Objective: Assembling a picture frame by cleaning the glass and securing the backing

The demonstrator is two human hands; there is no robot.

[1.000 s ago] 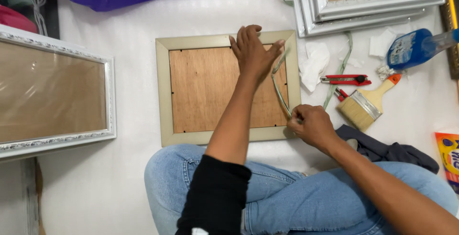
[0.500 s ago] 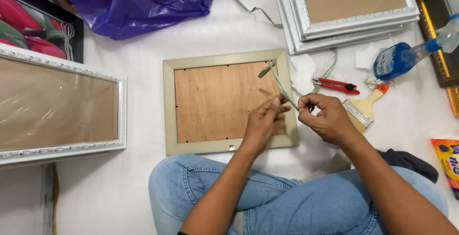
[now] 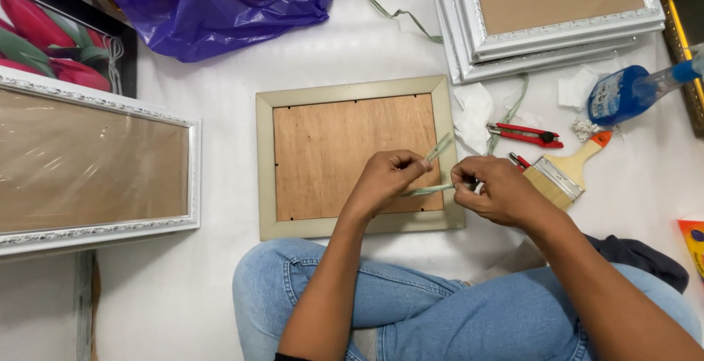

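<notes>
A beige picture frame (image 3: 268,163) lies face down on the white floor, its brown backing board (image 3: 330,148) showing. Over its lower right corner my left hand (image 3: 381,181) and my right hand (image 3: 495,188) both pinch a thin pale green strip (image 3: 433,166). The strip runs between the two hands and one end sticks up past my left fingers. My crossed legs in blue jeans (image 3: 411,302) sit just below the frame.
A long white frame (image 3: 95,170) lies at the left, a purple plastic bag (image 3: 213,1) at the top left, stacked white frames (image 3: 550,16) at the top right. To the right lie a red cutter (image 3: 528,133), a paintbrush (image 3: 565,174), tissue (image 3: 473,111) and a blue spray bottle (image 3: 631,93).
My left hand has come down from the frame's upper right edge to meet my right hand at the lower right corner. The green strip is now gathered short between both hands.
</notes>
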